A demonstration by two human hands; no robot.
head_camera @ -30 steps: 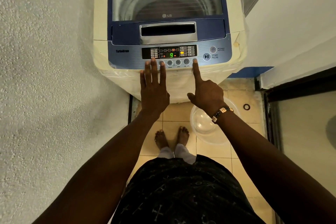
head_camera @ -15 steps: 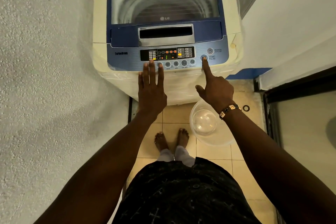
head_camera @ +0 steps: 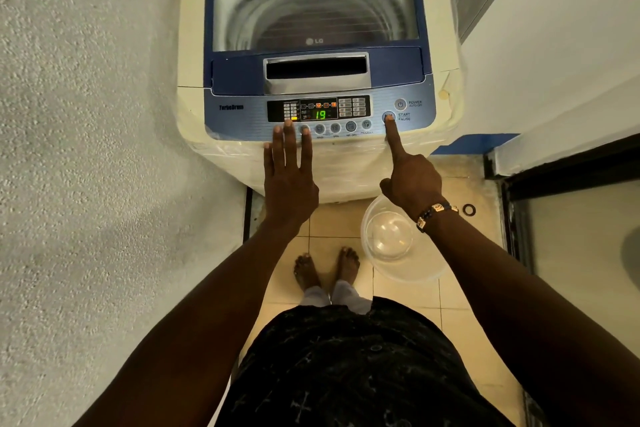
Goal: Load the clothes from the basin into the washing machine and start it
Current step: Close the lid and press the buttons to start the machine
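While the left hand (head_camera: 290, 180) rests flat with straight fingers on the washing machine (head_camera: 317, 104) at frame centre, the right hand (head_camera: 412, 180), otherwise curled and empty, presses the start button (head_camera: 388, 117) with its forefinger.

You are standing barefoot on a floor (head_camera: 287, 291) of pale beige tiles with thin grout lines. At twelve o'clock from your feet (head_camera: 325, 269) the top-loading washing machine (head_camera: 194, 45) rests on it, its base wrapped in clear plastic. At about two o'clock, just beside your right foot, a clear plastic basin (head_camera: 401, 253) sits upright on the tiles. Further out at two o'clock a small dark ring (head_camera: 469, 209) lies flat, near the black door threshold (head_camera: 512, 218).
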